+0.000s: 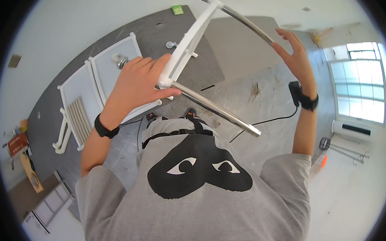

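A white frame piece [189,49] with long steel tubes at its two ends is held up in front of me. My left hand [137,86] is closed round the frame's near end, its thumb lying across the near steel tube [218,108]. That tube slants down to the right, its end free. The far steel tube [249,24] runs toward my right hand [297,58], which is raised with its fingers apart. The thumb side of this hand is at the tube's right end; whether it presses on the tube, I cannot tell.
On the grey table [154,31] lie white framed panels [113,59], a slatted grey piece [78,117], a caster wheel [171,44] and a green packet [177,9]. White bent tubes [63,134] lie at the left. A black cable [270,119] hangs from my right wrist.
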Motion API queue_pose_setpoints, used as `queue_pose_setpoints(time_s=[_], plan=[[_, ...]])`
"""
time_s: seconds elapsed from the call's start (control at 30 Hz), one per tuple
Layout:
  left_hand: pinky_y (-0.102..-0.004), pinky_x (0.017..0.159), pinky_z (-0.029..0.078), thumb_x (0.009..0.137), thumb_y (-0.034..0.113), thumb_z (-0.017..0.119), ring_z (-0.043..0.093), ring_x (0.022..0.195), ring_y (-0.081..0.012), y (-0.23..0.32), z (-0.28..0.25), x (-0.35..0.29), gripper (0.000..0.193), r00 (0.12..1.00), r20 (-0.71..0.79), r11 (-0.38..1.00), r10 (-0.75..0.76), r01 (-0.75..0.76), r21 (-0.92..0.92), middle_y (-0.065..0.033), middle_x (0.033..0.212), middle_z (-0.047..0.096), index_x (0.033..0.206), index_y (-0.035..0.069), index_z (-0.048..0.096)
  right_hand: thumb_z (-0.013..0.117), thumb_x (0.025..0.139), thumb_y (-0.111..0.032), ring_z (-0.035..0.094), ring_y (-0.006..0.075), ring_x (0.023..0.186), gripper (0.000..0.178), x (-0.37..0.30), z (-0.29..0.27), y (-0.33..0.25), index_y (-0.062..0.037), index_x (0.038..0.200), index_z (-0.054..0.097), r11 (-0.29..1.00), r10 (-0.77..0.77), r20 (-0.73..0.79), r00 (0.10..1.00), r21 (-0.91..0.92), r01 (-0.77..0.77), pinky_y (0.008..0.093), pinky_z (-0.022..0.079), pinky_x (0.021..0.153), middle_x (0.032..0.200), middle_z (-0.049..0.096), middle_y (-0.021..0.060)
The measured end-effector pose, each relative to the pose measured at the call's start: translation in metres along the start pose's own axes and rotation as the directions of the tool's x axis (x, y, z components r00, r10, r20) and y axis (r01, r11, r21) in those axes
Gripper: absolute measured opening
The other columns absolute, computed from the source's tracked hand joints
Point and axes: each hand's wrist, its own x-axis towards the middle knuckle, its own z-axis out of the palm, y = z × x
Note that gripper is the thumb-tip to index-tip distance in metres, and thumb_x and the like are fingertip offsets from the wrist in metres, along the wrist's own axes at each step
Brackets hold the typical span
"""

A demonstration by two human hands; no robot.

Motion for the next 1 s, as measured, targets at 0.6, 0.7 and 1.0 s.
queue_pose_setpoints(time_s=[0.6, 0.7, 1.0], plan=[[-0.0294, 0.049, 0.037, 0.074, 0.052, 0.076, 0.048, 0.055, -0.0138, -0.010, -0.005, 0.015, 0.051, 0.941, 0.055, 0.942, 0.333, -0.335, 0.032, 0.0016, 0.063, 0.041, 0.114, 0.020, 0.069, 0.059, 0.087, -0.028, 0.032, 0.0070, 0.038, 0.038, -0.124, 0.056, -0.098, -0.0154, 0.057, 0.040, 0.237, -0.310, 0.950, -0.044, 0.033, -0.971, 0.0281, 0.027, 0.036, 0.047, 0.039, -0.0044], [-0.0288, 0.048, 0.036, 0.074, 0.052, 0.077, 0.047, 0.053, -0.0130, -0.011, -0.004, 0.016, 0.052, 0.935, 0.048, 0.934, 0.352, -0.354, 0.039, 0.0018, 0.063, 0.040, 0.115, 0.021, 0.069, 0.058, 0.085, -0.025, 0.035, 0.0094, 0.040, 0.034, -0.119, 0.040, -0.103, -0.0106, 0.058, 0.045, 0.426, -0.070, 0.995, 0.068, 0.092, -0.900, 0.0296, 0.029, 0.038, 0.049, 0.041, -0.0027], [-0.0285, 0.044, 0.034, 0.075, 0.048, 0.080, 0.044, 0.049, -0.0123, -0.008, 0.002, 0.013, 0.054, 0.960, 0.031, 0.960, 0.277, -0.279, 0.040, 0.0019, 0.061, 0.039, 0.120, 0.021, 0.070, 0.068, 0.081, -0.019, 0.054, 0.0232, 0.050, 0.021, -0.120, 0.024, -0.116, -0.0022, 0.072, 0.061, 0.869, 0.359, 0.710, 0.606, -0.018, -0.494, 0.0379, 0.042, 0.051, 0.057, 0.055, 0.0096]])
